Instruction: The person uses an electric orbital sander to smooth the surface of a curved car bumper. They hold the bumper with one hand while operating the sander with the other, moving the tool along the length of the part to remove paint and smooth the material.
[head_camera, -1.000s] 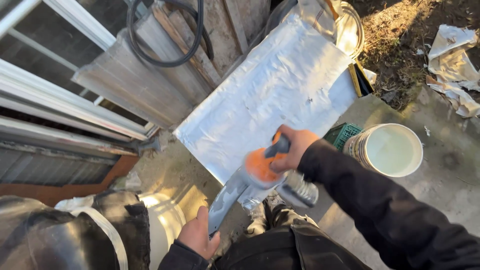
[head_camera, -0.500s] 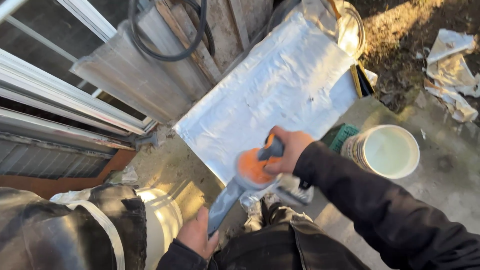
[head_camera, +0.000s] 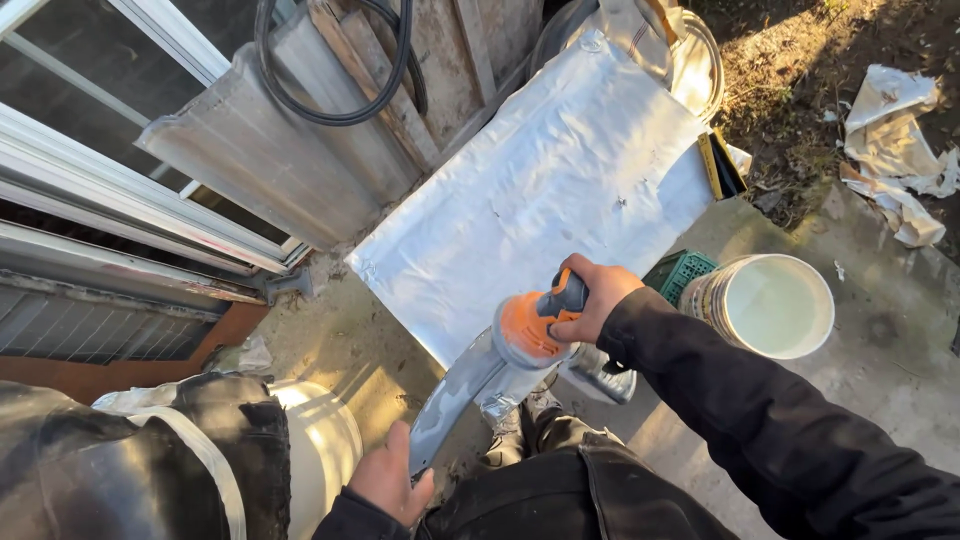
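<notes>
My right hand (head_camera: 592, 298) grips the dark handle of an orange round sander (head_camera: 530, 330). The sander's pad rests on the upper end of a curved grey panel strip (head_camera: 455, 395). My left hand (head_camera: 388, 482) holds the lower end of that strip near my lap. Beyond the sander a large silver foil-covered board (head_camera: 540, 190) lies tilted on the ground. My dark sleeve runs from the right hand toward the lower right corner.
A white bucket (head_camera: 775, 305) stands at the right beside a green crate (head_camera: 678, 275). Another pale bucket (head_camera: 325, 440) with a black bag (head_camera: 110, 470) is at lower left. Metal window frames (head_camera: 130, 215), a black hose (head_camera: 335, 80) and crumpled paper (head_camera: 895, 160) surround the concrete.
The sander and my right hand have shifted slightly along the strip; the view has moved a little. Both hands keep their grips.
</notes>
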